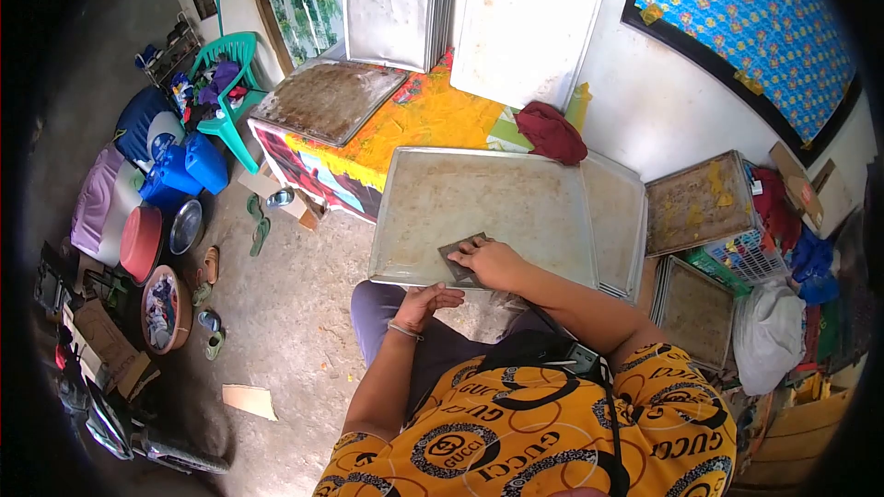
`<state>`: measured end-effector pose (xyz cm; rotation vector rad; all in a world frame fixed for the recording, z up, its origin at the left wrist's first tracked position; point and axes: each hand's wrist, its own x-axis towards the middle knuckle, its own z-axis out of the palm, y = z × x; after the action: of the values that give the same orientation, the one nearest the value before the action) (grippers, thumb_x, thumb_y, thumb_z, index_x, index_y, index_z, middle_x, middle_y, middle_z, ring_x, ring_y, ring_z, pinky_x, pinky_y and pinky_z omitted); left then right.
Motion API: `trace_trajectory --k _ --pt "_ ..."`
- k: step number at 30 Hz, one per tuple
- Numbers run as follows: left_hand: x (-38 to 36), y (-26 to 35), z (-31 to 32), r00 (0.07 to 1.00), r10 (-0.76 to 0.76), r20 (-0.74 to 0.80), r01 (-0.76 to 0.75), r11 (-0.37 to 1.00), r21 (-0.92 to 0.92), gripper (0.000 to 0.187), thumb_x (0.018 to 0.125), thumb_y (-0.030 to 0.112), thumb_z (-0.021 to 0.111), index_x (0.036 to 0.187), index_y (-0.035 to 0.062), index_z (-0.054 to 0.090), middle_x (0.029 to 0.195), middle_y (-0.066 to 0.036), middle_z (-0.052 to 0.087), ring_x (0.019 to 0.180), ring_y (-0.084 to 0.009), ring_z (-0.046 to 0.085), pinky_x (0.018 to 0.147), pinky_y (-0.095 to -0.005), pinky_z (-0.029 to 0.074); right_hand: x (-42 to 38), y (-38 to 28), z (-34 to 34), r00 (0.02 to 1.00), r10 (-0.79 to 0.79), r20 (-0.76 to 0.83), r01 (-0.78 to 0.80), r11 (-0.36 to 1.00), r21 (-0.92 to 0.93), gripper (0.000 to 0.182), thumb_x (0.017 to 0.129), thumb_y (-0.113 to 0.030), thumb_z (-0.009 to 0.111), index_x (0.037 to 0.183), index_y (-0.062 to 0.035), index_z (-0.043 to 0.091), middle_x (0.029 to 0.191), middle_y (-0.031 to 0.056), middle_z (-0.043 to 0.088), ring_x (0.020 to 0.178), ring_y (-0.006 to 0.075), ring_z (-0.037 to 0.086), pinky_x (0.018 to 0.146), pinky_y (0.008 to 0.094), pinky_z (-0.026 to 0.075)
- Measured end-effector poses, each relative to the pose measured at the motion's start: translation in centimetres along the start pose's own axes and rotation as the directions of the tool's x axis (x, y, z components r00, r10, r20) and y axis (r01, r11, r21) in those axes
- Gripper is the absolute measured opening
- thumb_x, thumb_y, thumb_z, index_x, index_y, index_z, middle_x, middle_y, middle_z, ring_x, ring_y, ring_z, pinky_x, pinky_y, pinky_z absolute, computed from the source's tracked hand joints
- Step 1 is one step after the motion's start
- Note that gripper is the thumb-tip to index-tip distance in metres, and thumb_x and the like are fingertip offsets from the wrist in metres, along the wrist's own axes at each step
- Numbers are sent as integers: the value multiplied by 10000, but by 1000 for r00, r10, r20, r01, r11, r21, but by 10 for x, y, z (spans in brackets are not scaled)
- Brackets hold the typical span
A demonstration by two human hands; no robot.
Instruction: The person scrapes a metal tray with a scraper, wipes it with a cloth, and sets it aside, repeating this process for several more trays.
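Metal tray [488,207], rect., bears dk. pad [452,260] under R hand [492,264], L hand [427,302] nearby.

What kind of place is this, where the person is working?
Probably a home's storage or utility area: metal trays lean against the wall, a green plastic chair is piled with cloth, and sandals lie on the bare floor.

Orange-covered table [442,124], brown-stained tray [327,99] lying flat, pale trays [529,28] upright, crumpled maroon cloth [551,132]
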<state>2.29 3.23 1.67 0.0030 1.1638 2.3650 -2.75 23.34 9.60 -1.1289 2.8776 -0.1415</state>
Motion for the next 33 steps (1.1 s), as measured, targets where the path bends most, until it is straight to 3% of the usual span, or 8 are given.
trace_trajectory --k 5,8,17,20,23,33 --pt "0 1 0 1000 -6 28 7 1000 -24 352 898 149 591 1148 -58 455 931 -251 650 855 -316 672 767 -389 556 0 0 0 1000 -9 -6 9 1000 -3 429 818 -131 503 1240 -179 561 1232 122 561 1102 331 550 907 397 475" --pt "0 -2 -2 1000 12 13 -12 1000 4 386 897 170 579 1157 -98 479 963 -273 645 869 -348 669 800 -427 551 1 -1 -1 1000 -4 5 4 1000 5 432 817 -131 503 1243 -180 559 1234 121 561 1102 332 551 911 398 473" --pt "1 -1 -2 1000 7 14 -8 1000 11 377 901 169 574 1163 -88 485 964 -275 644 873 -348 668 806 -427 549 1 -3 -6 999 18 48 -19 1000 13 445 820 -127 508 1260 -182 544 1271 119 545 1129 336 542 931 399 463" --pt "0 1 1 1000 -1 23 1 1000 -12 341 902 159 581 1137 -66 478 942 -251 649 858 -318 670 771 -387 554 2 0 -1 1000 2 12 -3 1000 8 425 829 -132 500 1248 -182 557 1239 114 559 1100 328 558 909 397 473" --pt "1 -1 -2 1000 3 28 -3 1000 7 394 899 177 587 1171 -82 468 972 -283 640 881 -349 667 804 -431 549 0 0 1 999 -20 -40 20 1000 -9 384 858 -150 475 1224 -185 584 1187 107 582 1055 316 584 869 398 490" --pt "5 -4 -6 999 2 43 -2 1000 -16 371 903 165 582 1174 -62 468 972 -283 641 878 -356 668 795 -433 552 0 2 2 998 -31 -50 30 999 -28 380 858 -154 473 1221 -183 582 1203 108 579 1039 313 590 852 399 499"
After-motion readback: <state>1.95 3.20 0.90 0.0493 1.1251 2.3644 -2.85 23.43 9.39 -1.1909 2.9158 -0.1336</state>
